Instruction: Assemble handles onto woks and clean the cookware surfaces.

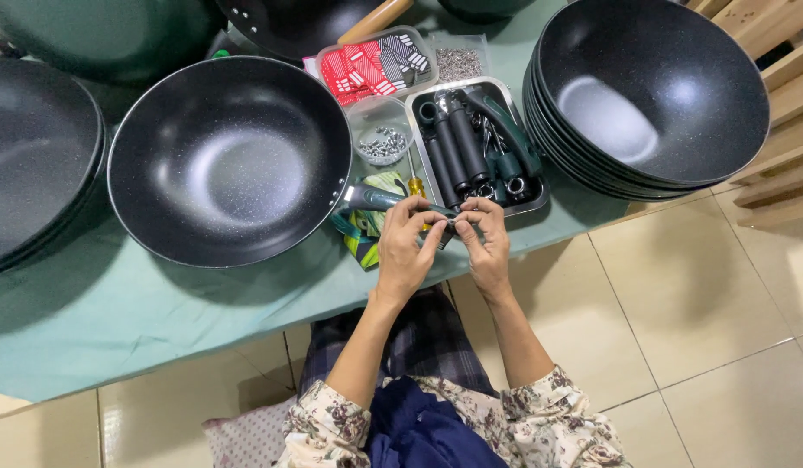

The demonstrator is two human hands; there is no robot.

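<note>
A black speckled wok [228,160] lies on the green-covered table [116,312], its short dark green handle [371,198] pointing right. My left hand [406,251] curls its fingers over the end of that handle. My right hand [486,247] meets it from the right, and its fingertips pinch a small metal part [451,224] at the handle's end. Both hands hover at the table's front edge. A green and yellow wrapper [365,247] lies under the handle.
A metal tray [540,204] behind my hands holds black and green handles. Nearby are a yellow screwdriver [416,185], a clear cup of screws [382,143], a box of red and black tags [375,61] and a screw bag [459,62]. Stacked woks stand right [653,95] and left [29,156].
</note>
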